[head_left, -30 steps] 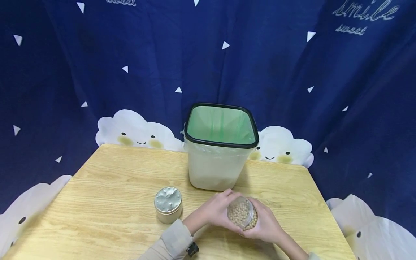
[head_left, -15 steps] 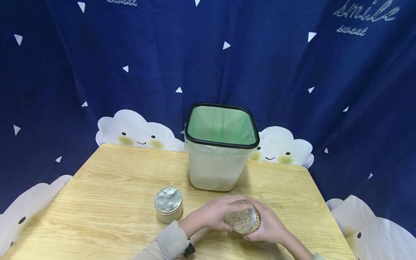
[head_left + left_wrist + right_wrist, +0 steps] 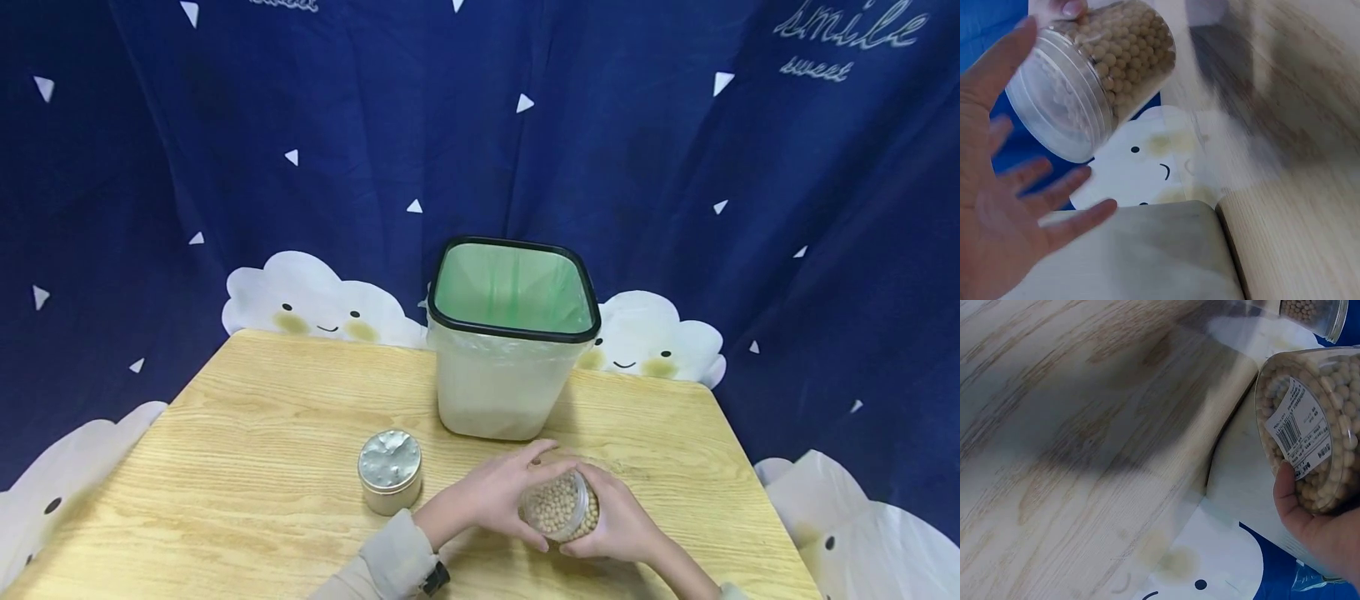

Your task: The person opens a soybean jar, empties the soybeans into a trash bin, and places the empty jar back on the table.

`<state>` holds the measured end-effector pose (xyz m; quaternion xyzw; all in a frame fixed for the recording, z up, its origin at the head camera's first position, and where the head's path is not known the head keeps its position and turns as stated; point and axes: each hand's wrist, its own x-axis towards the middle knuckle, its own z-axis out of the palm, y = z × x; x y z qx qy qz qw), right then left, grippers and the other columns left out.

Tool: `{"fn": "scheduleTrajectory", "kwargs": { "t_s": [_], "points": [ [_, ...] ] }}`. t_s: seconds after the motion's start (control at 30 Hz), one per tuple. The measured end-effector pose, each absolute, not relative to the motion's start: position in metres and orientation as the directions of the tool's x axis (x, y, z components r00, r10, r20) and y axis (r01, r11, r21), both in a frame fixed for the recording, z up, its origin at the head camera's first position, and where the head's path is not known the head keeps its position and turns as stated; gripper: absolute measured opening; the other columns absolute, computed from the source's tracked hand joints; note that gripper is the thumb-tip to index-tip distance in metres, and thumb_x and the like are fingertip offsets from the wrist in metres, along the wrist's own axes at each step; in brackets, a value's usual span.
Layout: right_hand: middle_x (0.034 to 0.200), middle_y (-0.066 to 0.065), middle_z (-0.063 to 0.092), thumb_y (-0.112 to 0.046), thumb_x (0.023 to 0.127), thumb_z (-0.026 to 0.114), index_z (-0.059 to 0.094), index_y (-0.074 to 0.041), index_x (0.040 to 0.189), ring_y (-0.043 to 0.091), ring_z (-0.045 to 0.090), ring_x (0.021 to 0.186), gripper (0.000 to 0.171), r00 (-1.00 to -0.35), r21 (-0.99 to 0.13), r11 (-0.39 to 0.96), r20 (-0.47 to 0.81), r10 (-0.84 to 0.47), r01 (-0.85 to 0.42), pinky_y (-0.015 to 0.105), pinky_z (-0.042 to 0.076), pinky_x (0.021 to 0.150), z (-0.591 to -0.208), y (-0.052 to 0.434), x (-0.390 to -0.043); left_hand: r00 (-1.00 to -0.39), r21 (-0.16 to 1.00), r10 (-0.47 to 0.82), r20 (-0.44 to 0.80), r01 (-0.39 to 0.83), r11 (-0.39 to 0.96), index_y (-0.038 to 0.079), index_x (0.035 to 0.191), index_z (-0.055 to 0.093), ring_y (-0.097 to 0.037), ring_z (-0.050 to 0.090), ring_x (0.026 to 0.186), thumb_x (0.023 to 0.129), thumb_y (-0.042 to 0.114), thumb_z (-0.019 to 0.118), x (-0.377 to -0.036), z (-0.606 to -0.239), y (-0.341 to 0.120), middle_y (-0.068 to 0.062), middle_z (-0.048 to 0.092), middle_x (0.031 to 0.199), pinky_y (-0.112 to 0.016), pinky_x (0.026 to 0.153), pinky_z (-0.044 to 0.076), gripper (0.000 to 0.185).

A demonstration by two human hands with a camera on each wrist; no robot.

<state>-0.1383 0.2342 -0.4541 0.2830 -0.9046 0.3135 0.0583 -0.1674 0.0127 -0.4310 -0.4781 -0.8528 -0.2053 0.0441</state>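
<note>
My right hand [image 3: 618, 517] grips a clear jar [image 3: 553, 507] of small beige balls, tilted on its side above the table. In the right wrist view the thumb [image 3: 1291, 500] presses on the jar's base, beside a white barcode label [image 3: 1300, 428]. The jar's translucent lid [image 3: 1054, 100] faces my left hand [image 3: 498, 497]. In the left wrist view the left hand [image 3: 997, 219] has its fingers spread around the lid, with a gap showing between most of them and its rim; these fingers are blurred.
Behind the hands stands a white bin [image 3: 495, 392] with a black rim and a pale green liner. A silver-topped tin [image 3: 390, 473] sits left of the hands on the wooden table [image 3: 285, 450]. A blue curtain [image 3: 337, 125] hangs behind.
The left hand held the lid a second ago; its fingers then shifted over it and now stand spread. The jar has moved slightly right, still in the right hand.
</note>
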Motion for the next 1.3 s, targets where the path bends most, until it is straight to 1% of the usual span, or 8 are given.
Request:
{"fn": "scheduleTrajectory", "kwargs": {
  "t_s": [0.07, 0.2, 0.5, 0.7, 0.8, 0.97, 1.07, 1.3],
  "points": [
    [0.117, 0.013, 0.054, -0.039, 0.05, 0.086, 0.044, 0.001, 0.126, 0.023, 0.058, 0.092, 0.096, -0.827, -0.535, 0.635, 0.293, -0.48, -0.557, 0.031, 0.052, 0.07, -0.4545, 0.2345, -0.1384, -0.481, 0.282, 0.832, 0.275, 0.868, 0.409, 0.029, 0.144, 0.024, -0.018, 0.039, 0.123, 0.06, 0.043, 0.081, -0.1688, -0.4316, 0.012, -0.005, 0.025, 0.145, -0.03, 0.094, 0.04, 0.103],
    [0.118, 0.012, 0.054, -0.038, 0.05, 0.087, 0.044, 0.001, 0.127, 0.023, 0.058, 0.092, 0.096, -0.82, -0.53, 0.63, 0.298, -0.489, -0.568, 0.03, 0.052, 0.07, -0.4552, 0.2349, -0.1388, -0.421, 0.253, 0.854, 0.307, 0.901, 0.353, 0.026, 0.142, 0.03, -0.014, 0.037, 0.124, 0.061, 0.031, 0.083, -0.17, -0.4331, 0.0119, -0.003, 0.03, 0.142, -0.026, 0.097, 0.035, 0.097],
    [0.12, 0.011, 0.054, -0.042, 0.048, 0.086, 0.045, -0.002, 0.127, 0.023, 0.056, 0.098, 0.097, -0.821, -0.498, 0.654, 0.325, -0.469, -0.57, 0.041, 0.051, 0.074, -0.4543, 0.2305, -0.137, -0.61, 0.409, 0.719, 0.332, 0.78, 0.473, 0.023, 0.135, 0.04, -0.01, 0.056, 0.087, 0.059, 0.05, 0.078, -0.1635, -0.4354, 0.0159, -0.001, 0.05, 0.109, -0.02, 0.073, 0.047, 0.089],
    [0.119, 0.007, 0.053, -0.037, 0.048, 0.086, 0.045, -0.007, 0.128, 0.022, 0.056, 0.098, 0.095, -0.843, -0.516, 0.666, 0.32, -0.433, -0.538, 0.04, 0.051, 0.074, -0.4533, 0.2255, -0.1355, -0.678, 0.432, 0.647, 0.35, 0.729, 0.531, 0.017, 0.126, 0.046, -0.012, 0.059, 0.083, 0.063, 0.062, 0.07, -0.1625, -0.4345, 0.0188, -0.004, 0.058, 0.101, -0.02, 0.069, 0.048, 0.081],
    [0.119, 0.008, 0.053, -0.038, 0.049, 0.086, 0.044, -0.005, 0.128, 0.023, 0.056, 0.098, 0.095, -0.845, -0.523, 0.664, 0.318, -0.429, -0.534, 0.04, 0.051, 0.074, -0.453, 0.2257, -0.1356, -0.666, 0.42, 0.673, 0.322, 0.738, 0.529, 0.018, 0.134, 0.04, -0.015, 0.058, 0.093, 0.062, 0.065, 0.069, -0.1631, -0.4317, 0.0164, -0.005, 0.053, 0.114, -0.024, 0.074, 0.049, 0.091],
    [0.12, 0.01, 0.054, -0.036, 0.047, 0.087, 0.045, -0.004, 0.127, 0.024, 0.057, 0.097, 0.096, -0.84, -0.527, 0.654, 0.335, -0.427, -0.543, 0.037, 0.052, 0.073, -0.4543, 0.2289, -0.1367, -0.51, 0.349, 0.798, 0.323, 0.847, 0.4, 0.027, 0.14, 0.03, -0.018, 0.045, 0.116, 0.06, 0.045, 0.081, -0.1671, -0.4315, 0.0123, -0.004, 0.032, 0.137, -0.029, 0.09, 0.043, 0.097],
    [0.12, 0.009, 0.054, -0.034, 0.046, 0.088, 0.045, -0.004, 0.126, 0.023, 0.057, 0.096, 0.096, -0.832, -0.524, 0.646, 0.345, -0.435, -0.555, 0.035, 0.052, 0.073, -0.4557, 0.2302, -0.1374, -0.458, 0.318, 0.818, 0.349, 0.878, 0.356, 0.027, 0.14, 0.03, -0.017, 0.042, 0.118, 0.059, 0.034, 0.084, -0.1689, -0.4326, 0.0117, -0.005, 0.033, 0.136, -0.028, 0.094, 0.039, 0.098],
    [0.121, 0.008, 0.053, -0.044, 0.048, 0.086, 0.045, -0.006, 0.127, 0.023, 0.055, 0.099, 0.097, -0.84, -0.51, 0.667, 0.337, -0.426, -0.543, 0.039, 0.051, 0.074, -0.4564, 0.2298, -0.1364, -0.58, 0.376, 0.743, 0.335, 0.805, 0.458, 0.024, 0.136, 0.037, -0.01, 0.052, 0.093, 0.059, 0.048, 0.08, -0.1655, -0.4312, 0.0129, -0.002, 0.044, 0.114, -0.021, 0.078, 0.046, 0.092]
  ]
}}
